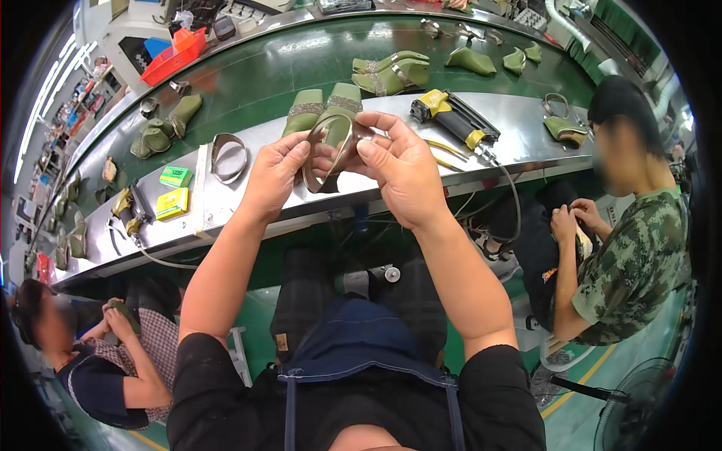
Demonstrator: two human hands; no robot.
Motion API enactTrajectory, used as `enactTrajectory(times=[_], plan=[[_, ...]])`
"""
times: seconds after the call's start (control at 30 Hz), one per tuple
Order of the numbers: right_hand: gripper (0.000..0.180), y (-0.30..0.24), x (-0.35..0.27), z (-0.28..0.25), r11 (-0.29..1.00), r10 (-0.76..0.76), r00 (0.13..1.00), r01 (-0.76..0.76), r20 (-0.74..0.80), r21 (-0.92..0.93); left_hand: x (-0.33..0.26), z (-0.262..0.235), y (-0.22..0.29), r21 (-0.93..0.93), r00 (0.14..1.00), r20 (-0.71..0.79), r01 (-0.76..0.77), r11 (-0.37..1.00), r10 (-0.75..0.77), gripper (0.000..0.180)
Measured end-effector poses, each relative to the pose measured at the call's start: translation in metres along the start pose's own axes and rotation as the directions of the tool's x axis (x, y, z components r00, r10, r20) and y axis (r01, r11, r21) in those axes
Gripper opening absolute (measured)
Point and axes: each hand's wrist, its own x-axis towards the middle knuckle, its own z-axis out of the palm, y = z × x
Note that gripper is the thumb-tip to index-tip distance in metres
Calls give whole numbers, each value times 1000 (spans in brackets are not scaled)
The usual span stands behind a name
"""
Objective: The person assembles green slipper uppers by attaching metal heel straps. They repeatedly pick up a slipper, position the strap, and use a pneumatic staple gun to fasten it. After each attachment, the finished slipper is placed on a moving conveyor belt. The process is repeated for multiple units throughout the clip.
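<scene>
The person's left forearm slants up and inward to the left hand [280, 169], whose thumb lies uppermost with the fingers curled beneath; the right forearm slants up and inward as well, and the right hand [408, 171] is turned with its palm side toward the body, its index finger arched over the top. The 2 hands face each other, near but apart, at about the same height. The left thumb and fingers pinch the near side of a brown strap loop [328, 183], while the right thumb and index finger close on its opposite side, so the loop stands up between the 2 hands above the near edge of a metal bench [530, 146]. Just beyond the hands are 2 green shoe forms [304, 113] with glittery bands. To the right of the right hand lies a yellow-and-black air tool [455, 120]; to the left of the left hand sit a grey-lined strap piece [229, 156] and, farther out, a green box [175, 177] and a yellow box [173, 203]. These 2 boxes bear print too small to read surely. Below the right hand, well apart, an orange mark [549, 276] shows on a neighbour's dark clothing [532, 259].
</scene>
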Motion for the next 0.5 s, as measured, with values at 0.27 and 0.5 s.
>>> enactTrajectory(times=[0.27, 0.5], plan=[[63, 3, -13, -12, 177, -475, 870, 241, 131, -954, -2, 10, 11, 709, 979, 119, -199, 676, 164, 28], [29, 40, 2, -48, 798, 98, 992, -124, -77, -589, 21, 9, -7, 737, 842, 155, -447, 507, 516, 35]])
